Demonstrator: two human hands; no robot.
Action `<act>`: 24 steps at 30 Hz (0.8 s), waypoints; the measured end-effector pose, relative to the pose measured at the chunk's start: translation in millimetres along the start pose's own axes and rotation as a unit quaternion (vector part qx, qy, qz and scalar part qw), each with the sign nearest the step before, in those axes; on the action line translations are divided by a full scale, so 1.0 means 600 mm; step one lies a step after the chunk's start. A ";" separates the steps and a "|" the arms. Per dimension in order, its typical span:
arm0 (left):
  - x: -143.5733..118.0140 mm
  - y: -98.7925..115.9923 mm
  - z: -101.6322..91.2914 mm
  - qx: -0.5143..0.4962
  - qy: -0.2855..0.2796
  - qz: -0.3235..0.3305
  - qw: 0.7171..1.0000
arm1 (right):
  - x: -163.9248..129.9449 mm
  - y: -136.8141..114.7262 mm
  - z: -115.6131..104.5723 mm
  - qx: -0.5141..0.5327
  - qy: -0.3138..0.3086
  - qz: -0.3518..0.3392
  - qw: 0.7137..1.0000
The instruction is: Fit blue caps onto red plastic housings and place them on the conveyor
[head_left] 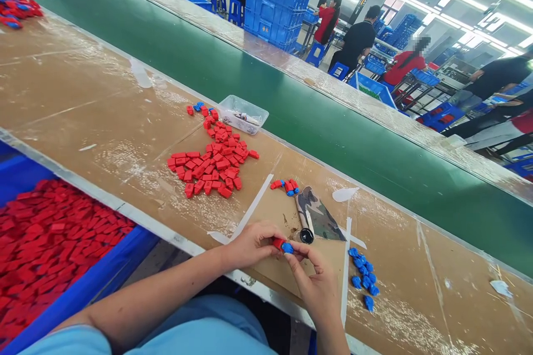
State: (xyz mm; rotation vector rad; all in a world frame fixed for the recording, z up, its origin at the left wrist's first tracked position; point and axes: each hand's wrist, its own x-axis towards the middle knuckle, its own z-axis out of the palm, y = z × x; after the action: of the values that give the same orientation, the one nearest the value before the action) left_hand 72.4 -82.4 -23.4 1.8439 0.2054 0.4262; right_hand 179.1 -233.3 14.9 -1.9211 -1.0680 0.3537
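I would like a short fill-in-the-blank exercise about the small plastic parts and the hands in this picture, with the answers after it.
1. The left hand and right hand together hold a red piece and a ____ piece.
2. The big pile on the table is ____ in colour.
3. The loose blue pieces lie to the ____ of the hands.

Answers: blue; red; right

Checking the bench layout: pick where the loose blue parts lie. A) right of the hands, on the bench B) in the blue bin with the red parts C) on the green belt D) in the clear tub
A: the blue parts lie loose on the bench, right of the right hand.
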 end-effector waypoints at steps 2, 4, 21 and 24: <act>0.000 0.001 -0.001 0.013 -0.010 0.012 1.000 | 0.000 0.000 0.000 0.002 -0.002 0.000 1.000; -0.001 0.003 -0.002 0.016 -0.018 0.021 0.999 | -0.001 0.001 -0.001 0.009 0.003 -0.002 1.000; -0.015 0.004 0.001 0.037 -0.057 0.095 0.993 | -0.006 0.012 -0.006 0.054 -0.020 -0.030 0.998; -0.014 0.002 0.001 0.043 -0.072 0.085 0.993 | -0.005 0.015 -0.007 0.065 -0.037 -0.014 0.997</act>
State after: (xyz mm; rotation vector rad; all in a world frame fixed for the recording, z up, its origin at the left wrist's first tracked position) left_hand 64.6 -86.1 -24.1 1.9763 -0.0319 0.4049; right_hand 184.9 -240.2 9.7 -1.7888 -1.0913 0.4699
